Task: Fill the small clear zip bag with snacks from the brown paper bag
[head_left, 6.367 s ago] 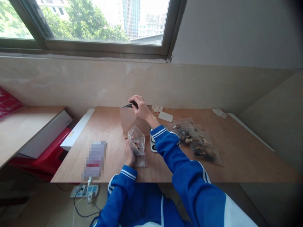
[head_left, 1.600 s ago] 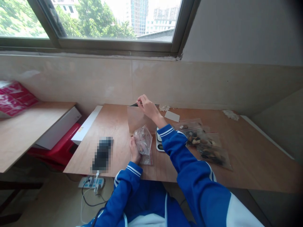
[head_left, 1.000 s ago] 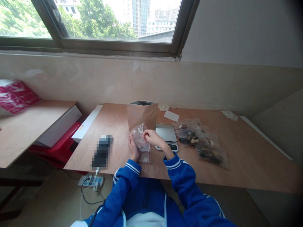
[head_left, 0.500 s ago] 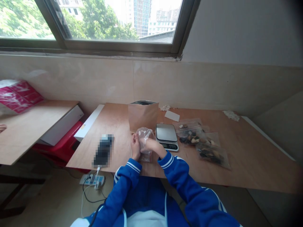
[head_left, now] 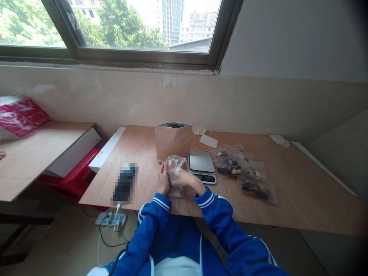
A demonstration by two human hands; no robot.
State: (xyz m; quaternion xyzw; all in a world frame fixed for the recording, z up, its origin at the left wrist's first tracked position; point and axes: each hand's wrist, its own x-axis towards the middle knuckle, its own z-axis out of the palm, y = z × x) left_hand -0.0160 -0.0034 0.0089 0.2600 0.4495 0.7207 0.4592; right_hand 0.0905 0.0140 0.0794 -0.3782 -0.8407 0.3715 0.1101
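Near brown pouch (head_left: 173,141), left hand (head_left: 163,180) clamped on clear bag (head_left: 174,161); right hand (head_left: 184,178) inside, grip unclear.

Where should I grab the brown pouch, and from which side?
I'd pinch the upper left edge of the brown pouch, coming from its left. It stands upright, mouth open at the top, so that edge looks reachable. The clear bag and left hand crowd its lower front; the scale sits to its right.
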